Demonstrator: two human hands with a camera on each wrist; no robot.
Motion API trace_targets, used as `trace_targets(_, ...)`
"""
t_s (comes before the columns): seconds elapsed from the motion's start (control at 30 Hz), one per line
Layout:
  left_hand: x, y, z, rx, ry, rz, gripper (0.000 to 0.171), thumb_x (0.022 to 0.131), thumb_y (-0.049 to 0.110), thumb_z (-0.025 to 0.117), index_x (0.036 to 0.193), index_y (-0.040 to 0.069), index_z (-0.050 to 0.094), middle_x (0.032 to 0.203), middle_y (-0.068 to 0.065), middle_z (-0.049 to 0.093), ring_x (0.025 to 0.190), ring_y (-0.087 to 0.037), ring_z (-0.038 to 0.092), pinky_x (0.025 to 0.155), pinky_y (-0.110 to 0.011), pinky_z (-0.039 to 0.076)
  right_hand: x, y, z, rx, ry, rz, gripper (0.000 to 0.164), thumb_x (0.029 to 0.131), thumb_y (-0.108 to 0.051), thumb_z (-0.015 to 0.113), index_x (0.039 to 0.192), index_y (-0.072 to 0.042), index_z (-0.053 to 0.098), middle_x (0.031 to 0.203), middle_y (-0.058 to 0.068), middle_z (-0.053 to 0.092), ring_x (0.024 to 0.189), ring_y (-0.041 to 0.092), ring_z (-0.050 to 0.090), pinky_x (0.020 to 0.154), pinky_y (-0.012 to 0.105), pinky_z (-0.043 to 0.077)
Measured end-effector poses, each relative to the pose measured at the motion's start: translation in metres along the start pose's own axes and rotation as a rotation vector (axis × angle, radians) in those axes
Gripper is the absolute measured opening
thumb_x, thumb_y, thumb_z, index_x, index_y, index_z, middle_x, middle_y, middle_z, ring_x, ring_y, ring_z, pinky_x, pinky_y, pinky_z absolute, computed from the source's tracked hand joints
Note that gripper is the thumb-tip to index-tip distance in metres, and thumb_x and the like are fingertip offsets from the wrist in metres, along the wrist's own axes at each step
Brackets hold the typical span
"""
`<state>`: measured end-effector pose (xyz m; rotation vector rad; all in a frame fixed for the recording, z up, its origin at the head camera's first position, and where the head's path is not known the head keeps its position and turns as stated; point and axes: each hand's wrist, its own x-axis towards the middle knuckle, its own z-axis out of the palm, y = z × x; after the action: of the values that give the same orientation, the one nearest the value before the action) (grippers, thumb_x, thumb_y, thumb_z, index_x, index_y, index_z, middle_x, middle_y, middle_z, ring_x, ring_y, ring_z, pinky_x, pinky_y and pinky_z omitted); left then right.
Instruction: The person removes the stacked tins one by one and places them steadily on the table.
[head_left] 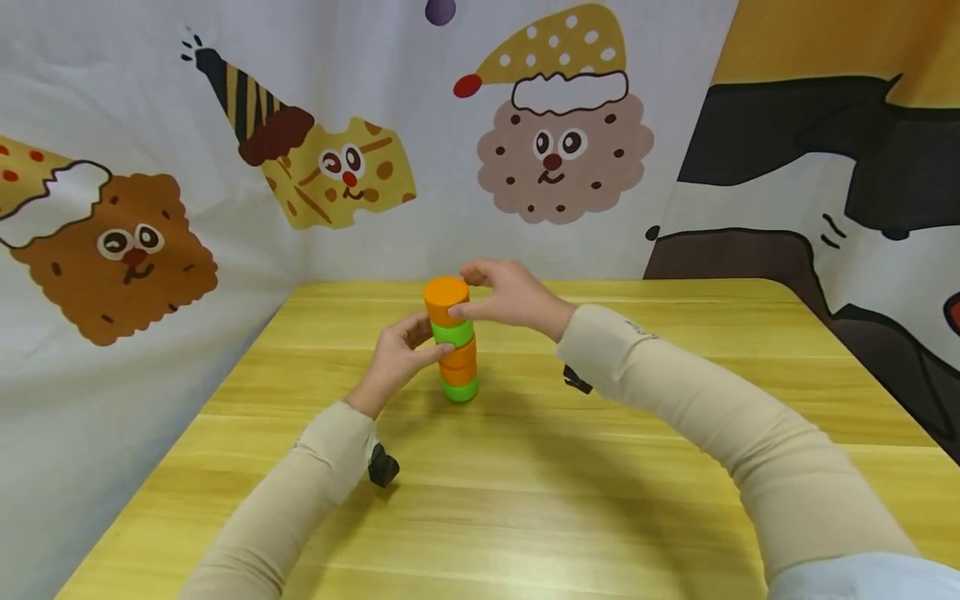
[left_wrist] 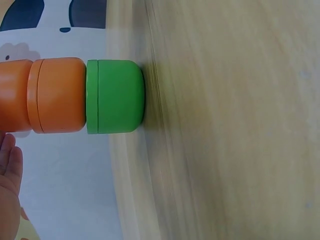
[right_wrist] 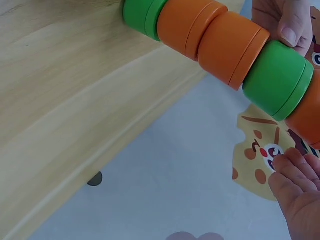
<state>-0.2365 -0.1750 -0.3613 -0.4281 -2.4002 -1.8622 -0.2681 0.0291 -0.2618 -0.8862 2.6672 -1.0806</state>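
Observation:
Orange and green lidded cups stand in an upright stack, with the bottom green cup [left_wrist: 117,96] resting on the table [head_left: 480,500]. Above it come two orange cups [right_wrist: 232,47], another green cup [right_wrist: 277,80], and an orange cup [head_left: 446,300] on top. My left hand [head_left: 397,354] is around the stack's left side at the upper green cup, thumb across the front. Beside the top orange cup is my right hand [head_left: 513,296]. Its thumb overlaps that cup in the head view, but its fingers [right_wrist: 295,175] appear apart from it in the right wrist view. Contact on the hidden side cannot be made out.
Behind the wooden table hangs a white cloth [head_left: 450,242] printed with cartoon biscuits and cheese. Small black devices, one [head_left: 383,467] at the left wrist and one [head_left: 577,380] at the right, stick out below the sleeves.

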Motion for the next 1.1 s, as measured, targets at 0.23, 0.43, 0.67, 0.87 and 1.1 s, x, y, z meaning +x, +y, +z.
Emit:
trace_targets(0.23, -0.0025, -0.0009, 0.0023, -0.013, 0.009, 0.011, 0.05, 0.081, 0.008, 0.071, 0.128, 0.004, 0.054, 0.121, -0.017, 0.059, 0.115, -0.028, 0.055, 0.105, -0.046, 0.038, 0.0029, -0.0017, 0.0031, 0.009, -0.008, 0.003, 0.064, 0.08, -0.04, 0.07, 0.132, -0.008, 0.048, 0.13, 0.007, 0.053, 0.121, 0.023, 0.049, 0.101, 0.041, 0.042)
trace_targets(0.43, -0.0044, -0.001, 0.0036, -0.015, 0.017, 0.032, 0.049, 0.08, 0.012, 0.073, 0.125, 0.006, 0.056, 0.118, -0.016, 0.061, 0.111, -0.027, 0.056, 0.103, -0.047, 0.039, 0.0034, -0.0018, 0.0051, 0.016, -0.011, -0.008, 0.061, 0.081, -0.038, 0.07, 0.13, -0.008, 0.051, 0.127, 0.007, 0.055, 0.119, 0.024, 0.05, 0.1, 0.04, 0.043)
trace_targets(0.67, -0.0023, -0.0012, 0.0032, -0.012, 0.026, 0.031, 0.049, 0.08, 0.013, 0.073, 0.125, 0.006, 0.056, 0.118, -0.015, 0.061, 0.11, -0.026, 0.057, 0.103, -0.045, 0.04, 0.0056, -0.0017, 0.0053, 0.032, 0.002, -0.009, 0.053, 0.08, -0.036, 0.071, 0.123, -0.009, 0.055, 0.119, 0.004, 0.06, 0.111, 0.02, 0.055, 0.094, 0.037, 0.047)
trace_targets(0.87, -0.0014, -0.0018, 0.0039, -0.012, 0.027, 0.025, 0.048, 0.08, 0.012, 0.073, 0.124, 0.005, 0.056, 0.116, -0.016, 0.061, 0.109, -0.026, 0.057, 0.102, -0.044, 0.041, 0.0056, -0.002, 0.0064, 0.063, 0.015, 0.0, 0.048, 0.08, -0.032, 0.073, 0.119, -0.008, 0.057, 0.111, 0.004, 0.062, 0.099, 0.017, 0.059, 0.085, 0.032, 0.052)
trace_targets(1.1, -0.0012, -0.0022, 0.0045, -0.006, 0.031, 0.024, 0.047, 0.08, 0.011, 0.072, 0.124, 0.004, 0.056, 0.114, -0.015, 0.062, 0.107, -0.024, 0.058, 0.101, -0.04, 0.043, 0.0047, -0.0006, 0.0093, 0.116, 0.041, 0.009, 0.049, 0.079, -0.029, 0.074, 0.118, -0.006, 0.057, 0.11, 0.004, 0.062, 0.097, 0.017, 0.06, 0.083, 0.03, 0.053)
